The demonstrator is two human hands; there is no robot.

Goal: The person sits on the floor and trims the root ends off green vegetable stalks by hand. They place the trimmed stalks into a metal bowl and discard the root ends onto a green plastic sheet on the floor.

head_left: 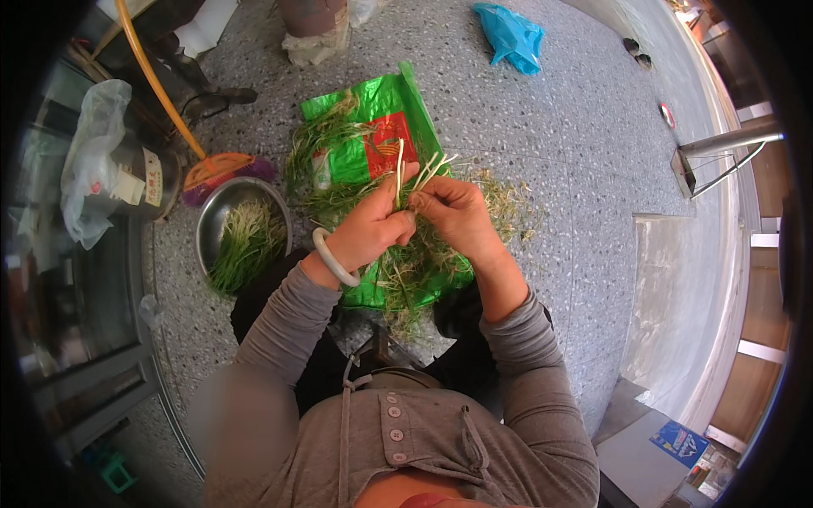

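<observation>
My left hand (381,213), with a pale bangle (335,257) at its wrist, grips a few thin green stalks with white stems; one white stem (399,168) stands up beside its fingers. Close against it, my right hand (454,209) pinches several more white-ended stalks (430,168) between thumb and forefinger. Under both hands spreads a shiny green plastic sack (352,166) with a red printed panel. Loose grassy greens (327,136) lie on its upper left, and a tangle of trimmings (419,270) covers its lower part. Left of it, a steel bowl (201,235) holds a bundle of greens (248,247).
A broom (213,168) with an orange handle touches down behind the bowl. Farther left stands a metal drum (162,178) draped with a clear plastic bag (95,159). A blue plastic bag (513,38) lies on the speckled floor (571,127). Dry scraps (508,206) are strewn right of the sack.
</observation>
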